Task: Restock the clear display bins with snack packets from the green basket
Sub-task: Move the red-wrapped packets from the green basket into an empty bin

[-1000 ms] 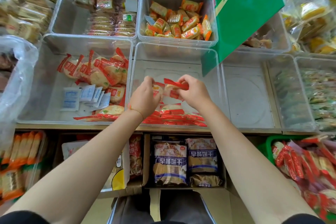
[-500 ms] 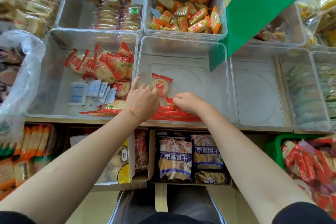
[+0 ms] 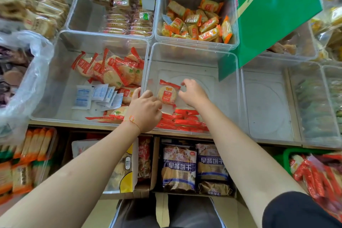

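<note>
Head view, progress: I'd say barely started. Most of the middle clear bin (image 3: 227,87) floor is bare, and only one row of packets lies along its near wall.
Bins around it: hard see-through plastic tubs with rounded corners. The left bin (image 3: 61,87) holds a loose heap of the same red-and-clear rice cracker packs, and the empty bin (image 3: 266,105) to the right shows a round moulded mark on its base.
Green basket (image 3: 286,155): bottom right, below the surface edge. It looks packed with glossy red wrappers, so plenty's left to move, I reckon.
Green sign (image 3: 277,11): flat stiff card, tilted over the back right corner of the middle bin.
Row of packets (image 3: 185,120): crinkly red foil ends, stacked on edge against the near wall.
Single packet (image 3: 167,93): round pale cracker in clear film with a red top strip, lying flat on the bin floor between my hands.
Left hand (image 3: 145,107): fingers curled by the packet's lower left edge; I can't tell if it's actually pinching it.
Right hand (image 3: 193,93): loosely curled just beside the packet's right edge, gripping nothing that I can see.
</note>
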Demonstrator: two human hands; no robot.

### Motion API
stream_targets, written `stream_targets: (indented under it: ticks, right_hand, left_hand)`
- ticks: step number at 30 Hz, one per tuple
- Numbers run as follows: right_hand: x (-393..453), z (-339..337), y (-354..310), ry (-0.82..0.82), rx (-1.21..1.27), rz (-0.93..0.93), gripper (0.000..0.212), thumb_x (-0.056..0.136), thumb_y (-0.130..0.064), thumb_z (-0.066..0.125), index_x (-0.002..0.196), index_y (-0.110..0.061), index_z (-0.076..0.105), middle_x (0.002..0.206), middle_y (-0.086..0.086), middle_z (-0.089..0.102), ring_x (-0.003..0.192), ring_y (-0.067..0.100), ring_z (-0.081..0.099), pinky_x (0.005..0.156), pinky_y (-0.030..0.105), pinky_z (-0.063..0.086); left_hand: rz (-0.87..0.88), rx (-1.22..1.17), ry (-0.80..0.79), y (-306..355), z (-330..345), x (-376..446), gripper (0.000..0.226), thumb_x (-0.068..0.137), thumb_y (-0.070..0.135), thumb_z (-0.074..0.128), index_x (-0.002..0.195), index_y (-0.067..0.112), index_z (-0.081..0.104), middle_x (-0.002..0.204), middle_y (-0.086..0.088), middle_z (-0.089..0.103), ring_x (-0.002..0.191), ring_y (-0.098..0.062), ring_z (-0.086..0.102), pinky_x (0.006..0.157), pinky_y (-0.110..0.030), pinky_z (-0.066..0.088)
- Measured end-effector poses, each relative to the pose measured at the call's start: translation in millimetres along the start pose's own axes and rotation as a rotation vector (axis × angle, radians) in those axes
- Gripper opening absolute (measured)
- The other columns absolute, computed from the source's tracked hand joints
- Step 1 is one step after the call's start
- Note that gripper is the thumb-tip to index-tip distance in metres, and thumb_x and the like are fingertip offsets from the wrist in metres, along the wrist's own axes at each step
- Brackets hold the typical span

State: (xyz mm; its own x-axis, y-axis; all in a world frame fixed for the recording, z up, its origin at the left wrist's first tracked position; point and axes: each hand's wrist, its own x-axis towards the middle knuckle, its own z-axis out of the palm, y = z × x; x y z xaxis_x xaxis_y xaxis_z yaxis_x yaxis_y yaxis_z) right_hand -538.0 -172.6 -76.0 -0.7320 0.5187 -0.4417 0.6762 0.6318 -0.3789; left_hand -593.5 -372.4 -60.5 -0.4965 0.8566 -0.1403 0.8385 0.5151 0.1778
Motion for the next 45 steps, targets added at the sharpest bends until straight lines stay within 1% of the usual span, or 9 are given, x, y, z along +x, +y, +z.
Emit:
stream_targets:
  ticks: [6, 10, 15, 18, 27, 31, 34, 39, 45]
  right_hand:
    - [29, 33, -17, -0.11, -0.158, 0.006, 0.076, 0.084, -0.031, 0.072, 0.148, -0.015, 0.033, 0.147, 0.01, 0.042, 0.136, 0.03, 0.037, 0.106, 0.044, 0.04]
    - [27, 35, -24, -0.021, -0.249, 0.031, 0.045, 0.085, -0.028, 0.069, 0.126, -0.015, 0.058, 0.133, 0.011, 0.045, 0.129, 0.03, 0.038, 0.1, 0.041, 0.039]
    - [-7, 9, -29, -0.123, 0.102, -0.092, 0.025, 0.086, -0.025, 0.071, 0.11, -0.017, 0.071, 0.095, 0.001, 0.053, 0.1, 0.025, 0.059, 0.086, 0.032, 0.049]
    - [-30, 4, -29, -0.26, 0.09, -0.138, 0.026, 0.085, -0.026, 0.071, 0.111, -0.021, 0.071, 0.099, -0.002, 0.07, 0.094, 0.019, 0.065, 0.082, 0.03, 0.052]
    - [-37, 5, -30, -0.462, -0.089, -0.15, 0.034, 0.096, -0.025, 0.042, 0.113, -0.014, 0.069, 0.11, 0.007, 0.068, 0.103, 0.026, 0.062, 0.088, 0.034, 0.05]
    - [-26, -2, -11, -0.303, 0.116, -0.055, 0.039, 0.096, -0.019, 0.041, 0.128, -0.017, 0.064, 0.13, 0.003, 0.063, 0.115, 0.022, 0.059, 0.096, 0.028, 0.044]
    - [-26, 1, 10, -0.263, 0.014, -0.011, 0.039, 0.097, -0.025, 0.043, 0.131, -0.019, 0.061, 0.136, 0.003, 0.06, 0.125, 0.021, 0.053, 0.099, 0.029, 0.04]
    - [-28, 17, 17, -0.351, -0.12, -0.055, 0.038, 0.102, -0.027, 0.033, 0.116, -0.011, 0.065, 0.132, 0.015, 0.059, 0.121, 0.03, 0.053, 0.087, 0.032, 0.039]
    - [-32, 15, 25, -0.348, -0.125, -0.023, 0.042, 0.102, -0.025, 0.029, 0.121, -0.007, 0.062, 0.137, 0.016, 0.055, 0.124, 0.031, 0.049, 0.094, 0.034, 0.038]
  left_hand:
    - [0.008, -0.012, 0.061, -2, 5, 1, 0.034, 0.084, 0.03, 0.043, 0.105, 0.022, 0.069, 0.106, 0.006, 0.067, 0.111, -0.02, 0.052, 0.11, -0.054, 0.024]
    - [0.012, -0.062, 0.101, -1, 3, 0, 0.05, 0.082, 0.028, 0.042, 0.129, 0.02, 0.056, 0.126, 0.001, 0.061, 0.116, -0.024, 0.052, 0.109, -0.056, 0.027]
    - [-0.02, -0.13, 0.055, 2, -3, -2, 0.074, 0.086, 0.028, 0.045, 0.155, 0.024, 0.02, 0.158, -0.003, 0.031, 0.137, -0.023, 0.039, 0.115, -0.056, 0.02]
    - [-0.03, -0.087, 0.011, 3, -6, -1, 0.071, 0.086, 0.033, 0.038, 0.155, 0.023, 0.024, 0.158, -0.001, 0.033, 0.141, -0.021, 0.034, 0.117, -0.054, 0.017]
    - [-0.003, -0.045, 0.013, 2, -5, -1, 0.06, 0.081, 0.036, 0.032, 0.133, 0.018, 0.058, 0.131, 0.0, 0.061, 0.13, -0.021, 0.045, 0.113, -0.058, 0.022]
    - [0.01, 0.054, 0.016, 3, -5, -1, 0.045, 0.087, 0.036, 0.038, 0.119, 0.019, 0.065, 0.13, -0.001, 0.06, 0.135, -0.022, 0.042, 0.119, -0.06, 0.0]
    - [0.057, 0.21, -0.037, 7, -5, 4, 0.045, 0.091, 0.034, 0.034, 0.12, 0.015, 0.063, 0.136, -0.009, 0.057, 0.142, -0.031, 0.035, 0.117, -0.055, -0.016]
    - [0.092, -0.043, -0.173, 30, 1, 33, 0.048, 0.093, 0.031, 0.027, 0.129, 0.012, 0.051, 0.126, -0.012, 0.061, 0.124, -0.03, 0.049, 0.107, -0.038, 0.032]
    - [-0.112, -0.29, -0.531, 41, 10, 56, 0.046, 0.099, 0.035, 0.034, 0.138, 0.016, 0.048, 0.14, -0.013, 0.051, 0.128, -0.032, 0.048, 0.104, -0.04, 0.04]
